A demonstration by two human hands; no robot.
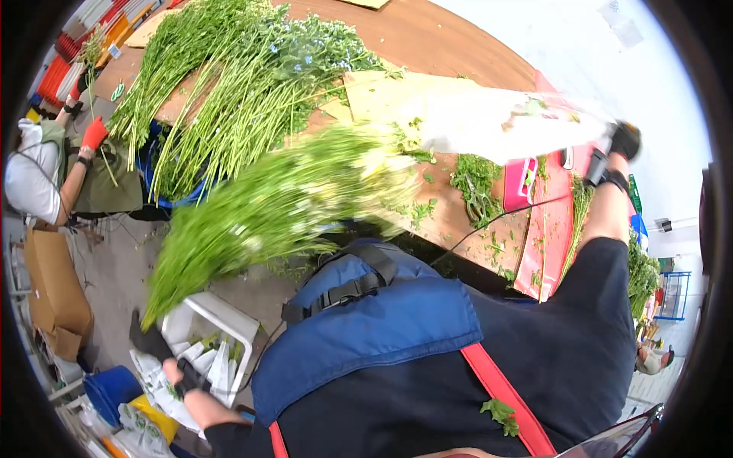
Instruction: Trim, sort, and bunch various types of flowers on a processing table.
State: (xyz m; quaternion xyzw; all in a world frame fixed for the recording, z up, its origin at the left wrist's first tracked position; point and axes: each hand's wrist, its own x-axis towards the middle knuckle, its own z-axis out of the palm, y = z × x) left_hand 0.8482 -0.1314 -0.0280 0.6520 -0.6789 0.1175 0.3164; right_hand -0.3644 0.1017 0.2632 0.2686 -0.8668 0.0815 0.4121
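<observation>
My left hand (148, 336), in a dark glove, grips the narrow end of a large bunch of green stems (246, 212). The bunch is blurred by motion and slants up to the right, with pale white-yellow flowers (383, 172) at its far end. My right hand (625, 140), also gloved, is at the far right and pinches the narrow end of a white plastic sleeve (481, 123). The sleeve stretches over the table towards the flowers; whether they touch cannot be told. Both wrists carry dark strapped devices.
More cut stems with small blue flowers (309, 48) lie on the wooden table (446, 34). Scissors (478, 203) rest on clippings beside a pink container (518, 183). Below left are a white crate (246, 332) of sleeved bunches and a blue bucket (111, 386). A red-gloved co-worker (46, 166) holds a stem.
</observation>
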